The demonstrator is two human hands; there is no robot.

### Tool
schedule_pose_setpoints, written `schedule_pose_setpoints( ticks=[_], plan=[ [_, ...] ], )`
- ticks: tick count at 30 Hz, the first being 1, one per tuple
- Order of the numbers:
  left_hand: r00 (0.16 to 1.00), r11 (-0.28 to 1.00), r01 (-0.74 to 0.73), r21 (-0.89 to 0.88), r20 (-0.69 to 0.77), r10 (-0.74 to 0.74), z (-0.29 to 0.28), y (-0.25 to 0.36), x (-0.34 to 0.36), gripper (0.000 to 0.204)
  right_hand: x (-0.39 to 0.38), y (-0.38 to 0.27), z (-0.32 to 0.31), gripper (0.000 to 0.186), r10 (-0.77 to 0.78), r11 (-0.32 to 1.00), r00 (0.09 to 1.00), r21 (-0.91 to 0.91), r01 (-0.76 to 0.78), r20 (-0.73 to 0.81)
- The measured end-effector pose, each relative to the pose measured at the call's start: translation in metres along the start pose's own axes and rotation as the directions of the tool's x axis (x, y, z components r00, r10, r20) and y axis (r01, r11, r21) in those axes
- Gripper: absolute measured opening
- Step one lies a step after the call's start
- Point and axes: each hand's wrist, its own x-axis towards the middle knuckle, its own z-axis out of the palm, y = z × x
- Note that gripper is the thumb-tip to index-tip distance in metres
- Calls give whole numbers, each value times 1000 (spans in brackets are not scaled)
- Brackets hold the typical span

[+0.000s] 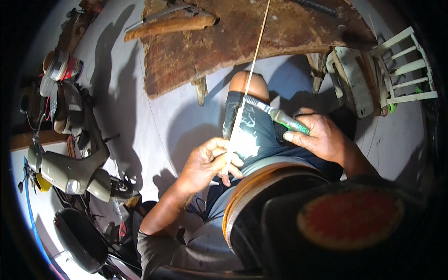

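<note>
My left hand (pixel 212 163) is closed around the lower end of a long, thin, pale strip (pixel 238 123), which looks like wood or bamboo. The strip slants upward past my bare knee and over the table's edge. In my right hand (pixel 322 135) is a hand tool (pixel 289 121) with a silver front end and a dark grey and green body; its exact kind is unclear. The silver tip meets or lies just beside the strip. Pale shavings or marks (pixel 249 116) show on my dark shorts below, and bright light washes out part of the cloth.
A worn brown wooden table (pixel 186 56) stands ahead, with a wooden piece (pixel 172 27) on it. To the right is a whitish chair (pixel 406 74); to the left, a beige scooter (pixel 70 168). A curved orange-brown rim (pixel 247 186) and a dark shape with a red patch (pixel 350 217) fill the lower right.
</note>
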Motion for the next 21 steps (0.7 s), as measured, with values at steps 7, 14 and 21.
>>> schedule_pose_setpoints(
  ticks=[7,14,21],
  plan=[
    [998,998,61,3,-9,-61,5,11,0,19,3,0,2,40,193,978,980,-92,-188,47],
    [993,994,109,-22,-41,-109,8,15,1,18,2,2,6,37,199,979,980,-49,-198,12],
    [993,994,95,-56,-59,-98,9,14,-1,19,2,1,7,37,187,982,982,-43,-186,16]
  ],
)
